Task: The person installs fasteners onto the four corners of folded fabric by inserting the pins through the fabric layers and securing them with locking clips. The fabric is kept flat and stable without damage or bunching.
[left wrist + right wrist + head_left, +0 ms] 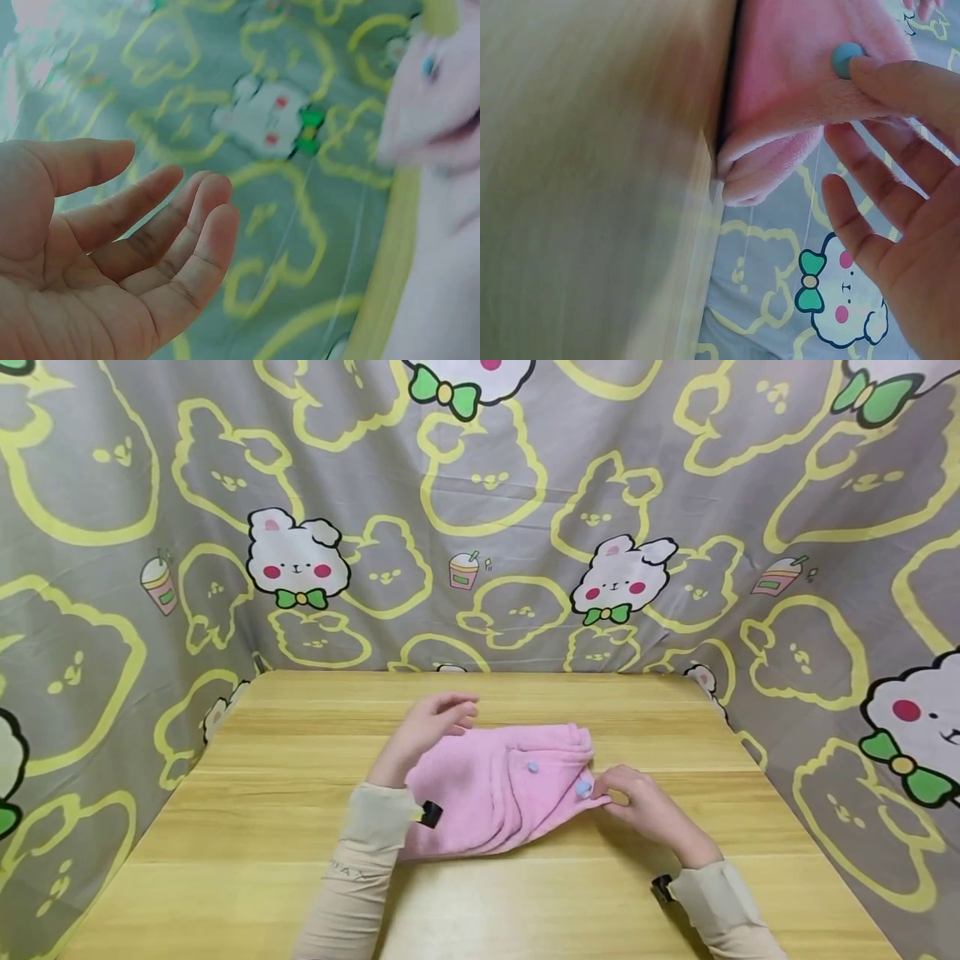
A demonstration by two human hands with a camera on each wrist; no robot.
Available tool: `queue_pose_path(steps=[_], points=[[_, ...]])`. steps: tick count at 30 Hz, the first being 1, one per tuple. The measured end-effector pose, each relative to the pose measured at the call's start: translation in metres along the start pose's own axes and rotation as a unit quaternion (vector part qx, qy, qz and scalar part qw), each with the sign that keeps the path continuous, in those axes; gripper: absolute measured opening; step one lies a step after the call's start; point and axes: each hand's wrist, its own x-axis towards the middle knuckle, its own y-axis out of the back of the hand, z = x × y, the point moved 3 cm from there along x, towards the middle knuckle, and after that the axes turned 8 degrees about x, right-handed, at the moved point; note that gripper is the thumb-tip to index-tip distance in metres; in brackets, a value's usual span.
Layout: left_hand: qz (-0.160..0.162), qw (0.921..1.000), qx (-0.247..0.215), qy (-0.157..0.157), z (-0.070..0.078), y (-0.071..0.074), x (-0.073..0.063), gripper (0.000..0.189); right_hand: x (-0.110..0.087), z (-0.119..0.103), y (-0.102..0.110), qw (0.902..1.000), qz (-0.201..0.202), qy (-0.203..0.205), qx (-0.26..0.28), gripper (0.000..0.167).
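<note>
A pink fleece cloth (457,785) with blue buttons lies folded in layers on the wooden table. One blue button (533,767) sits on its upper layer; another blue button (583,788) is at the right corner. There my right hand (645,806) pinches the cloth's edge between thumb and fingers. In the right wrist view the thumb meets the blue button (845,60), and the other fingers go under the fabric. My left hand (435,727) hovers over the cloth's far left part, fingers loosely bent around nothing, as the left wrist view also shows.
The wooden table (247,827) reaches to a grey curtain (517,460) with yellow outlines and rabbit faces, which hangs behind it and on both sides. Each wrist carries a small black camera piece (662,889) on a beige cuff.
</note>
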Motion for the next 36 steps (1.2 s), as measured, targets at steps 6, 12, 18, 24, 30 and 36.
queue_pose_path(steps=[6,12,18,24,30,36], points=[[0.057,0.9957,-0.060,0.043,-0.028,0.047,-0.006,0.041,-0.001,0.000,0.001,0.9990,-0.034,-0.027,0.013,0.031],[0.075,0.9884,-0.075,0.109,-0.075,0.076,-0.008,0.044,-0.002,0.001,-0.001,0.9953,-0.078,-0.051,0.028,0.026],[0.072,0.9825,-0.087,0.147,-0.110,0.082,-0.009,0.050,-0.006,0.005,-0.001,0.9846,-0.134,-0.098,0.055,0.020],[0.092,0.9786,-0.082,0.164,-0.127,0.078,-0.007,0.049,-0.008,0.007,0.004,0.9651,-0.197,-0.136,0.107,0.014],[0.091,0.9784,-0.062,0.175,-0.136,0.069,-0.004,0.048,-0.007,0.007,0.016,0.9493,-0.231,-0.144,0.158,0.013],[0.089,0.9754,-0.046,0.196,-0.140,0.067,-0.002,0.049,0.021,0.005,0.033,0.9677,-0.180,-0.135,0.115,0.025]])
